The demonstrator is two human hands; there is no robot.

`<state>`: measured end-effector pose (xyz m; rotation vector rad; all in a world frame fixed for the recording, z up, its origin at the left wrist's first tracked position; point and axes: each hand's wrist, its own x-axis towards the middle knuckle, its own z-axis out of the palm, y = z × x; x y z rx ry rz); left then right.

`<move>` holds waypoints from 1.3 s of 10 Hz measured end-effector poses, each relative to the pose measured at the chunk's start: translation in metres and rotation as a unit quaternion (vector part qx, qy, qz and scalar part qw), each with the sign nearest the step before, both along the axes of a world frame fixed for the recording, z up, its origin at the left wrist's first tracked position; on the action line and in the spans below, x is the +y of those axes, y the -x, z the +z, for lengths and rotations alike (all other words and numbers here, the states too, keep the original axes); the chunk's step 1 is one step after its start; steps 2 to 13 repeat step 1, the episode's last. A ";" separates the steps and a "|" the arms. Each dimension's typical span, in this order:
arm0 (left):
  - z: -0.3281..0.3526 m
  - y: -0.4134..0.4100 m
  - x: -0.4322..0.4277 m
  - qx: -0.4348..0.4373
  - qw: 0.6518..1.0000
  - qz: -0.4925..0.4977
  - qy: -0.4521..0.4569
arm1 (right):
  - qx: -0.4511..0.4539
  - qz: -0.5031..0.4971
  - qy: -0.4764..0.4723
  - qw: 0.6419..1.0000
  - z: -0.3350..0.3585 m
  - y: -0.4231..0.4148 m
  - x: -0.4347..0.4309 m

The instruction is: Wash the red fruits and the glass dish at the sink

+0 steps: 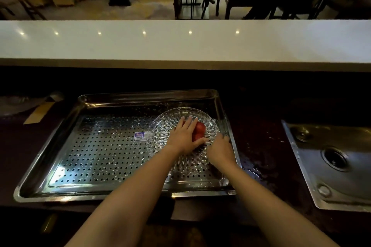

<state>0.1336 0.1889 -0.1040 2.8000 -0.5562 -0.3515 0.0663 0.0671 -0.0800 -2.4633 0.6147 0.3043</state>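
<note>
One dish [170, 113], one tray [140, 94], two hands [183, 134] [219, 147]

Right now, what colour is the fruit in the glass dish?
The fruit is red; the head view shows it.

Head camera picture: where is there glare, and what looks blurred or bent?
Head view: a row of light spots glints on the glossy white counter ledge; glare washes the near left corner of the perforated steel tray; the steel sink at right is blurred; the tray's edges bow slightly from the wide lens.
</note>
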 end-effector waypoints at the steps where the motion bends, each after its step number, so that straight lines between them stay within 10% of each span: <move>1: 0.015 -0.002 0.006 0.027 1.000 -0.006 -0.004 | 0.002 0.031 0.021 0.999 0.013 -0.009 -0.006; 13: 0.015 -0.002 0.006 0.027 1.000 -0.006 -0.004 | 0.002 0.031 0.021 0.999 0.013 -0.009 -0.006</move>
